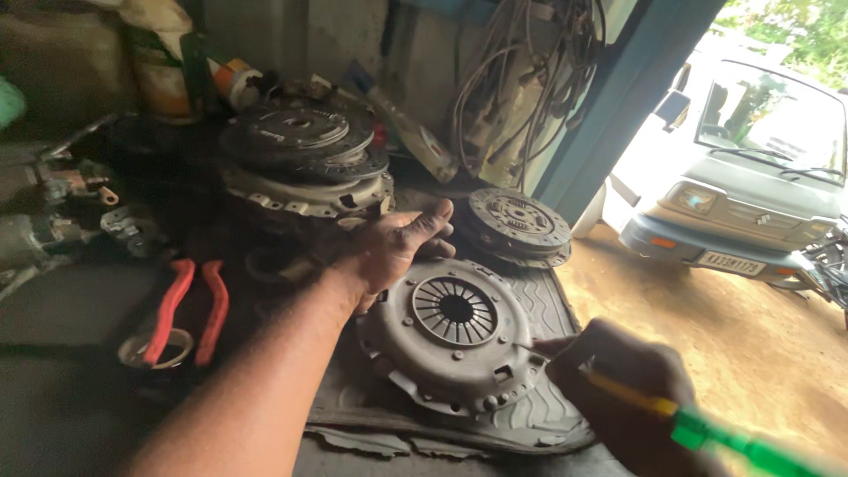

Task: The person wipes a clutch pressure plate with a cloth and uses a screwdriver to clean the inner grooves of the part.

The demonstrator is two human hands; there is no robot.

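Nearest the camera, the right hand [618, 389] comes in from the lower right, blurred, its grip closed around a screwdriver with a green and yellow handle [707, 433]. The handle runs off toward the bottom right corner, and the thin metal shaft points left, its tip at the rim of the clutch pressure plate [450, 340].

That grey, round pressure plate lies flat on a ribbed rubber mat [539, 300], its ring of spring fingers around a dark centre hole facing up. The mat's torn front edge lies just below it.

The left forearm stretches from the bottom left diagonally up across the dark surface [62, 309]. The left hand [393, 247] rests palm down at the plate's upper left edge, fingers spread and slightly curled, thumb reaching right. Its grip is loose and open, pressing on rather than closing around anything, though how far the fingers touch the plate cannot be told.

To the left of the arm lie pliers with red handles [190, 309], handles apart, beside a metal ring.

Farther back, a clutch disc [519, 225] lies at the mat's far edge, and a stack of clutch parts [305, 159] stands behind the left hand. Cables [521, 79] hang on the wall beyond. Outside the doorway, a white car [751, 177] stands on bare ground.
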